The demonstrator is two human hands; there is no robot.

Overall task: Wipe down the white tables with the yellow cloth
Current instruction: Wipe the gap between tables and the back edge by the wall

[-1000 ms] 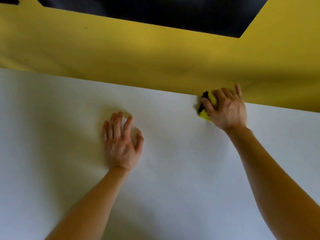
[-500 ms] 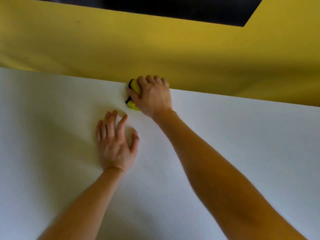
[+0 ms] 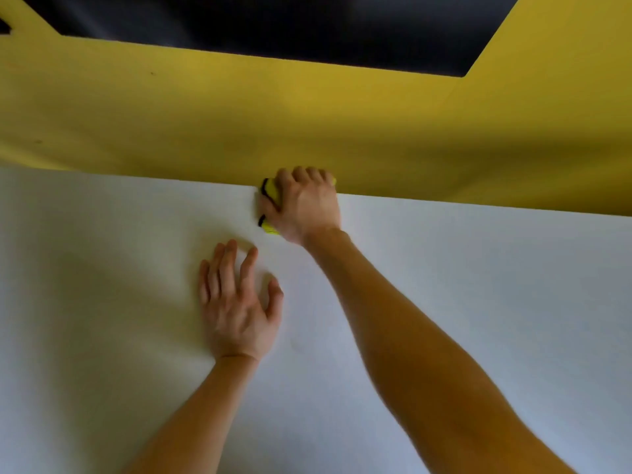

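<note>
**Right grip holds the cloth at the worktop's far edge**

From the head view I look down on the white worktop [image 3: 478,302], which fills the lower half of what I see. My right grip [image 3: 307,206] is stretched out to the far edge, with the forearm running in from the lower right. It is closed round the yellow cloth [image 3: 271,192]. The fingers [image 3: 301,174] curl over the top of the wad and over the worktop's edge, and the thumb lies along the cloth's left side. Only a small part of the cloth shows. It is bunched, bright yellow with a black trim, and peeps out on the left of the grip and below the thumb, with a sliver past the knuckles on the right. The cloth lies against the worktop right at that far edge; I cannot tell how much of it hangs over.

My left grip [image 3: 239,313] holds nothing. It lies flat on the worktop, palm down, with the fingers straight and a little spread and the thumb out to the right. It is nearer to me than the right grip and a little to its left. The two are near but apart, and the left fingertips stop short of the cloth.

Beyond the far edge runs a broad yellow surface [image 3: 307,124], and above that is a dark area [image 3: 273,25] with slanted corners.
</note>
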